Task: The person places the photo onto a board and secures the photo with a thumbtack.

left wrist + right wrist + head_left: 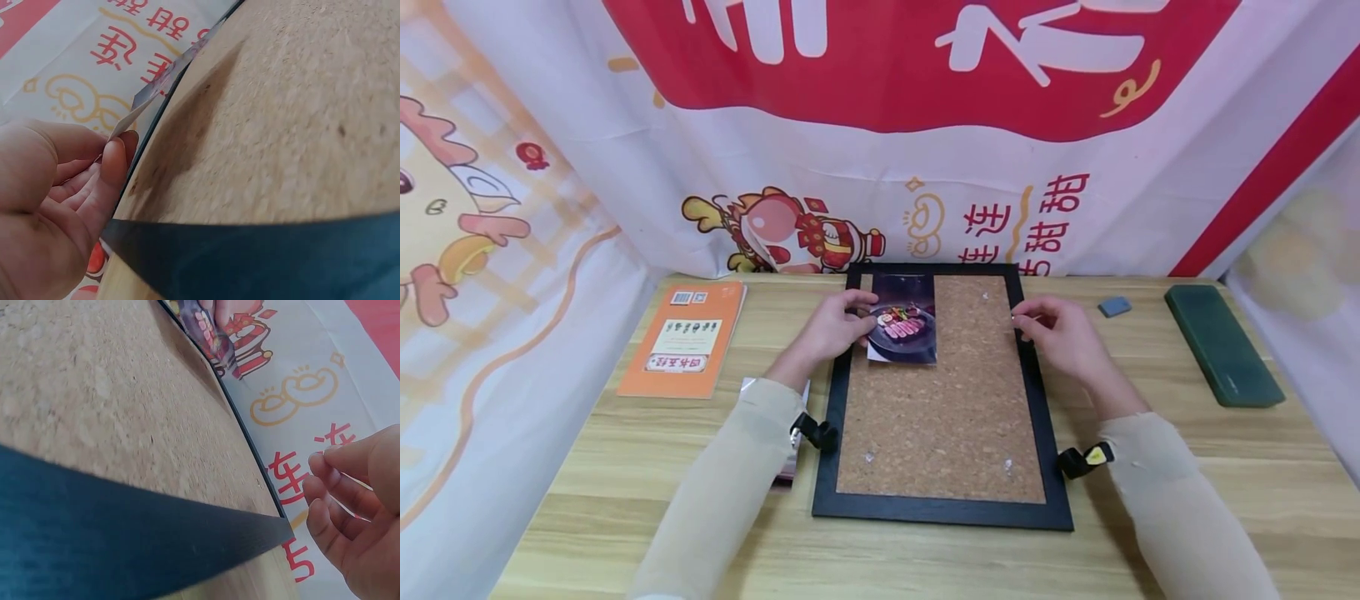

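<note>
My left hand (842,321) pinches the left edge of a photo print (904,292) of sliced meat on a dark plate. In the left wrist view the print (164,81) is raised off the cork and casts a shadow on it. The black-framed corkboard (943,417) lies flat on the table. Over its right frame edge is my right hand (1063,333), thumb and forefinger pinching a small shiny clear pushpin (1013,315); the fingers largely hide it. Several small clear pushpins (1008,467) are near the board's corners.
A stack of prints (786,479) lies left of the board, partly under my left forearm. Farther left is an orange book (681,342). To the right are a small blue block (1115,307) and a dark green case (1225,346). A printed cloth (865,158) hangs behind the table.
</note>
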The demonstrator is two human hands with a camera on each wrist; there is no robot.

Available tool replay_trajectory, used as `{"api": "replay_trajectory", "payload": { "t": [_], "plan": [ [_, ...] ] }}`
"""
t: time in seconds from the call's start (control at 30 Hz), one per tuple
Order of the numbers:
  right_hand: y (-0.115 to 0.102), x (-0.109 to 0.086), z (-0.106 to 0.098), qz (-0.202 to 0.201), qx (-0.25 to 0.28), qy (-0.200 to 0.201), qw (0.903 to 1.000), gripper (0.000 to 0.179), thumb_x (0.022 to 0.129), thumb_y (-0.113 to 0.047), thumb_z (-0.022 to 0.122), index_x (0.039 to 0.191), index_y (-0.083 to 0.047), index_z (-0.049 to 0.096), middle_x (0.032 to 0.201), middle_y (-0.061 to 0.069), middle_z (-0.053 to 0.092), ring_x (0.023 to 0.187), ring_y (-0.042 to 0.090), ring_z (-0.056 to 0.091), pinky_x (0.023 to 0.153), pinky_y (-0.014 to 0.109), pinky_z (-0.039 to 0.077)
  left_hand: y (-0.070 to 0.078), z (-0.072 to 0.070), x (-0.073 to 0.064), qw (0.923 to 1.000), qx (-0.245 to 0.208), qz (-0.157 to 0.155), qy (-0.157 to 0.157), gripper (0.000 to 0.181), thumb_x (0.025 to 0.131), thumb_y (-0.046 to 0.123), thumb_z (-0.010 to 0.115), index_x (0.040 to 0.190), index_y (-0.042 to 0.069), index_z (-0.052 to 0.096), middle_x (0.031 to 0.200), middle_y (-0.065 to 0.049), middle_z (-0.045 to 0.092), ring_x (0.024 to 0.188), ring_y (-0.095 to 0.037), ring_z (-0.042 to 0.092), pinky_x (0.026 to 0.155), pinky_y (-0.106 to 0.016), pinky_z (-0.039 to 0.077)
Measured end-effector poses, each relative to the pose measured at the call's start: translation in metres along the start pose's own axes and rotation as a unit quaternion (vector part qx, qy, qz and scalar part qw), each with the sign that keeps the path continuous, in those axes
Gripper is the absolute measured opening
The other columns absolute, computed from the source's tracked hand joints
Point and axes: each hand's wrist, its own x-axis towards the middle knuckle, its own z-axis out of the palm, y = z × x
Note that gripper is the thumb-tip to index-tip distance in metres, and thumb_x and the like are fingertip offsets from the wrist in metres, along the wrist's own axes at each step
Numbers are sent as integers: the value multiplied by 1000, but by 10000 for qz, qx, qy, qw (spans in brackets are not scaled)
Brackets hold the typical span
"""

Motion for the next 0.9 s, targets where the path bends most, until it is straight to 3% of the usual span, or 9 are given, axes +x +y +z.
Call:
{"api": "replay_trajectory", "payload": {
  "t": [0.2, 0.53, 0.77, 0.9],
  "plan": [
    [-1, 9, 8, 150, 124, -175, 9997, 23, 110, -16, 63, 124, 0, 71, 106, 22, 73, 91, 34, 66, 70, 25, 55, 4, 9, 6, 9999, 73, -70, -73, 40, 105, 3, 65, 145, -1, 60, 128, -24, 68, 69, -15, 64, 63, -28, 57],
    [-9, 26, 20, 170, 56, -213, 9996, 20, 109, -15, 63, 122, -3, 72, 105, 15, 70, 86, 24, 60, 69, 28, 55, 10, 23, 18, 9996, 110, 64, -234, 40, 104, 2, 65, 144, -4, 60, 131, -26, 68, 75, -14, 65, 62, -27, 57],
    [-12, 38, 32, 294, 106, -244, 9992, 18, 109, -15, 65, 120, -4, 73, 108, 15, 70, 84, 24, 59, 68, 30, 52, 10, 30, 27, 9994, 190, 87, -263, 42, 103, 3, 67, 143, -5, 61, 128, -25, 67, 69, -15, 63, 61, -25, 57],
    [-13, 46, 37, 434, 104, -278, 9986, 18, 108, -18, 65, 120, -6, 73, 109, 14, 70, 86, 24, 60, 70, 32, 52, 10, 34, 30, 9986, 454, 44, -279, 43, 102, 4, 68, 143, -4, 61, 120, -20, 68, 63, -13, 62, 58, -24, 55]
  ]
}}
